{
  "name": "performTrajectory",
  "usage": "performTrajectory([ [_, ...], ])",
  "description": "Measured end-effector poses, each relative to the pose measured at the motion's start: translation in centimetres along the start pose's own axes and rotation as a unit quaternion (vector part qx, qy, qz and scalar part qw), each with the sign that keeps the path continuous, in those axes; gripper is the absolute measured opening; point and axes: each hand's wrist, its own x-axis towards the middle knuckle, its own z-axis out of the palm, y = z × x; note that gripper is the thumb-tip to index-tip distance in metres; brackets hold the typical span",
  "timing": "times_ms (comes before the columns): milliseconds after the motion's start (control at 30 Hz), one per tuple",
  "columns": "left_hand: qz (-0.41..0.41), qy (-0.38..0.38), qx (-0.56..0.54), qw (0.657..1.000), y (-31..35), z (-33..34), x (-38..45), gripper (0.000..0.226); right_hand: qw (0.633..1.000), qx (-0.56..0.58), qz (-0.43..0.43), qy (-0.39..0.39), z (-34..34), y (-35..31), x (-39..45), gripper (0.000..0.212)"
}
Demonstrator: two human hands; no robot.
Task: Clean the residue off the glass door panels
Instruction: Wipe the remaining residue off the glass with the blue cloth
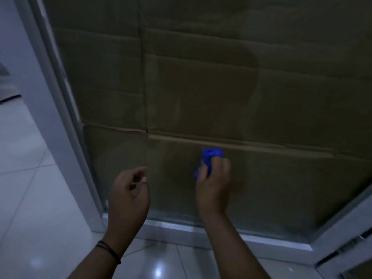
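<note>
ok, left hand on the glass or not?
Cannot tell. The head view shows the left hand loosely curled in front of the glass panel, holding nothing, but from behind; any gap or fingertip contact is hidden in the dim, blurred frame.

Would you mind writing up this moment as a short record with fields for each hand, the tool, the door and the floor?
right hand: right hand gripping a blue scraper, raised to the lower part of the glass
left hand: left hand empty, fingers loosely curled, just short of the glass
wrist: dark band on the left wrist
door: glass panel in a pale frame
behind glass: brown cardboard covering the view
floor: glossy pale tiles
light: dim, residue hard to make out
</note>
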Motion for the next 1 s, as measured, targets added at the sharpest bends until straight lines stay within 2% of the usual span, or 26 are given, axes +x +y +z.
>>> performTrajectory([
  [133, -0.015, 0.022, 0.015, 1.0, -0.8, -1.8, 0.3, 0.024, 0.995, -0.028, -0.056, -0.077, 3.6, -4.9, -1.1, 0.018],
  [200, -0.031, 0.024, 0.006, 0.999, -0.9, -2.3, 0.3, 0.024, 0.983, -0.018, -0.068, -0.168, 5.2, -6.5, -1.5, 0.02],
  [267, -0.076, 0.023, -0.016, 0.997, -0.8, -2.8, 0.4, 0.022, 0.958, 0.066, -0.025, -0.277, 6.0, -7.5, -1.9, 0.019],
  [333, -0.153, 0.008, -0.073, 0.986, -0.9, -3.2, 0.6, 0.022, 0.927, 0.18, 0.057, -0.323, 5.6, -8.1, -2.3, 0.011],
  [400, -0.233, -0.032, -0.17, 0.957, -0.8, -3.6, 0.8, 0.031, 0.876, 0.299, 0.145, -0.348, 4.5, -7.9, -2.7, 0.008],
  [467, -0.274, -0.087, -0.264, 0.921, -0.4, -4.1, 0.8, 0.031, 0.822, 0.38, 0.216, -0.366, 3.2, -7.1, -3.1, 0.009],
  [600, -0.343, -0.19, -0.406, 0.826, 0.4, -4.4, 0.1, 0.033, 0.751, 0.451, 0.258, -0.407, 0.6, -5.8, -4.0, 0.008],
  [667, -0.349, -0.233, -0.433, 0.798, 0.5, -4.6, -0.4, 0.035, 0.729, 0.466, 0.275, -0.42, -0.2, -5.3, -4.0, 0.013],
  [800, -0.317, -0.245, -0.424, 0.812, 0.7, -5.0, -0.5, 0.037, 0.722, 0.469, 0.28, -0.424, -1.3, -5.3, -3.8, 0.015],
  [1000, -0.281, -0.236, -0.384, 0.847, 1.8, -5.1, -0.5, 0.038, 0.762, 0.452, 0.244, -0.394, -2.6, -5.5, -3.6, 0.013],
])
